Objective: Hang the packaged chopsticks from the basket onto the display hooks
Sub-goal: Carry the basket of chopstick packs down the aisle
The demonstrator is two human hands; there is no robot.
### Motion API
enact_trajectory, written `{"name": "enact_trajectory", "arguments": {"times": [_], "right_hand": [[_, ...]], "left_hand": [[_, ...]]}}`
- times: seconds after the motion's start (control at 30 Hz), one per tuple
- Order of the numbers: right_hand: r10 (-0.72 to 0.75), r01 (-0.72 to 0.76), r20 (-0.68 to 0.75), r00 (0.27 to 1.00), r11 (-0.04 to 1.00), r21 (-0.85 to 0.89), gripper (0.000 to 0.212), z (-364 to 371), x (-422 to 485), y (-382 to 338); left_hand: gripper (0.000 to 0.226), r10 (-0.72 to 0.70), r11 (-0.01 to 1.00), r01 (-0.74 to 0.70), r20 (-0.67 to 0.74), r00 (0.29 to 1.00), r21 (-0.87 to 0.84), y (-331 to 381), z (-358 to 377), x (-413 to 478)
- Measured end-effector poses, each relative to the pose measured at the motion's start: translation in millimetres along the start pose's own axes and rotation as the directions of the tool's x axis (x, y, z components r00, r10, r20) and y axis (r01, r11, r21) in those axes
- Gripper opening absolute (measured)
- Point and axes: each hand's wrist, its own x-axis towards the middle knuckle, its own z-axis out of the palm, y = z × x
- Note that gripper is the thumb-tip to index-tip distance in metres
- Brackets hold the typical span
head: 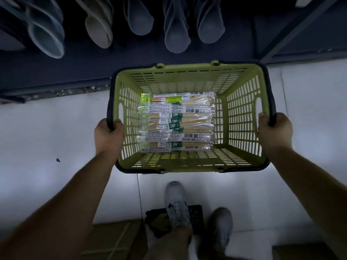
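We reach both arms out, our left hand (108, 135) and right hand (274, 129) each gripping a side of the green basket (242, 117), with the packaged chopsticks (176, 124) lying flat inside, between our hands.

A shop: ladles (101, 25) hang on display above a shopping basket (242, 117).

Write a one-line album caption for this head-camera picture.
The left hand and right hand grip the dark handles of a green basket holding packaged chopsticks, above a pale floor.
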Motion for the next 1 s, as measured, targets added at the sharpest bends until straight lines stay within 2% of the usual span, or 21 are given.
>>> {"name": "enact_trajectory", "arguments": {"times": [0.13,0.3,0.5,0.73,1.0], "right_hand": [[0.08,-0.08,-0.021,0.997,0.997,-0.01,0.03,-86.1,-60.1,-38.2],[0.204,-0.201,-0.076,0.976,0.979,0.036,0.026,-209.7,-135.5,-85.1],[0.323,-0.299,-0.141,0.936,0.939,0.171,0.022,-326.6,-201.8,-112.6],[0.471,-0.375,-0.199,0.859,0.845,0.382,0.021,-428.1,-216.7,-99.8],[0.552,-0.383,-0.371,0.747,0.813,0.439,0.022,-539.1,-149.4,-49.2]], "left_hand": [[0.026,0.006,0.998,-0.009,0.042,0.999,0.058,67.5,-66.3,-67.8],[0.024,0.072,0.988,-0.087,0.12,0.99,0.127,161.3,-149.7,-150.7],[0.028,0.237,0.932,-0.283,0.209,0.949,0.226,262.3,-195.1,-213.5],[0.032,0.416,0.822,-0.508,0.337,0.844,0.257,375.9,-146.7,-261.5],[0.021,0.446,0.762,-0.61,0.508,0.737,0.217,502.7,-16.0,-339.7]]}}
